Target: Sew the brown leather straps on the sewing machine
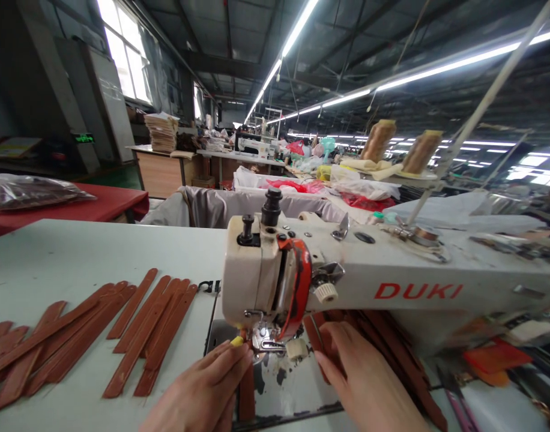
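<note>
A white DUKI sewing machine [347, 279] stands in front of me on the white table [77, 252]. My left hand [203, 390] is pinched on a brown leather strap [247, 393] that runs under the presser foot [266, 342], with a small yellow piece at the fingertips. My right hand [360, 378] lies to the right of the needle, fingers curled over a stack of brown straps [392, 354] under the machine's arm.
Several brown leather straps [99, 336] are spread on the table to the left. Two thread cones [398, 147] stand behind the machine. A red table [99, 204] with a plastic bag sits far left; grey cloth bins and other workstations lie behind.
</note>
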`<control>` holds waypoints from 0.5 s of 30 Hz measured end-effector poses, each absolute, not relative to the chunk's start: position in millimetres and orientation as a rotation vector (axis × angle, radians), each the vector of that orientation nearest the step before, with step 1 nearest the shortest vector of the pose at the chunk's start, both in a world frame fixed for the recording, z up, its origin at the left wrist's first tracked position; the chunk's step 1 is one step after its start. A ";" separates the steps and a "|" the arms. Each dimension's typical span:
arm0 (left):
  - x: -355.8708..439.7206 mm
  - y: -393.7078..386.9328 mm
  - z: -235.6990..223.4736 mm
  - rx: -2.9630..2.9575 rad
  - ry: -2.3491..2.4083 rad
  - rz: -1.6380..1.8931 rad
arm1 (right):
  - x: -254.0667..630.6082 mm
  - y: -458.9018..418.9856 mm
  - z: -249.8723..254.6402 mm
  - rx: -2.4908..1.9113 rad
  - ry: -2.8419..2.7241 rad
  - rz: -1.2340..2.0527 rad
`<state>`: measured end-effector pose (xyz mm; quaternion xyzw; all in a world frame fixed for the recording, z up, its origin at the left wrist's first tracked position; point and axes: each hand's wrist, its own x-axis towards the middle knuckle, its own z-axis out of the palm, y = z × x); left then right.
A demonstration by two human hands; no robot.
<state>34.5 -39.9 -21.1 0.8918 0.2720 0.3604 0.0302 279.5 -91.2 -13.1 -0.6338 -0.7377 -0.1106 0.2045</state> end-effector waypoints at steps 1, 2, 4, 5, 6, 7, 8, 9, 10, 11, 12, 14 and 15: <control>33.1 -39.8 -21.7 2.752 0.844 1.104 | 281.2 -90.5 -16.7 -1.778 -2.093 -0.404; 30.6 -39.8 -22.4 2.756 0.851 1.095 | 281.6 -89.7 -20.7 -1.780 -2.131 -0.486; 24.0 -40.5 -23.5 2.775 0.857 1.071 | 279.9 -87.7 -26.9 -1.776 -2.208 -0.601; 20.5 -41.1 -23.7 2.795 0.851 1.053 | 278.8 -86.5 -28.3 -1.783 -2.242 -0.631; 17.4 -41.9 -23.5 2.822 0.840 1.030 | 277.8 -85.1 -28.3 -1.801 -2.273 -0.634; 14.8 -42.6 -22.9 2.853 0.828 1.012 | 277.1 -83.8 -27.2 -1.824 -2.296 -0.624; 13.0 -43.3 -21.9 2.881 0.821 0.996 | 276.6 -82.5 -25.0 -1.840 -2.307 -0.615; 11.9 -43.8 -20.5 2.905 0.815 0.986 | 276.2 -81.4 -22.1 -1.840 -2.307 -0.618; 11.5 -44.3 -18.9 2.927 0.801 0.993 | 276.0 -80.7 -18.7 -1.828 -2.295 -0.633; 11.7 -44.5 -17.2 2.942 0.789 0.998 | 275.8 -80.4 -15.2 -1.799 -2.275 -0.659; 12.4 -44.6 -15.5 2.954 0.779 1.011 | 275.8 -80.7 -11.8 -1.757 -2.246 -0.694; 14.4 -44.4 -12.4 2.971 0.792 1.019 | 276.7 -82.9 -6.7 -1.686 -2.179 -0.738; 15.6 -44.1 -11.2 2.977 0.801 1.022 | 277.8 -84.5 -5.3 -1.678 -2.153 -0.727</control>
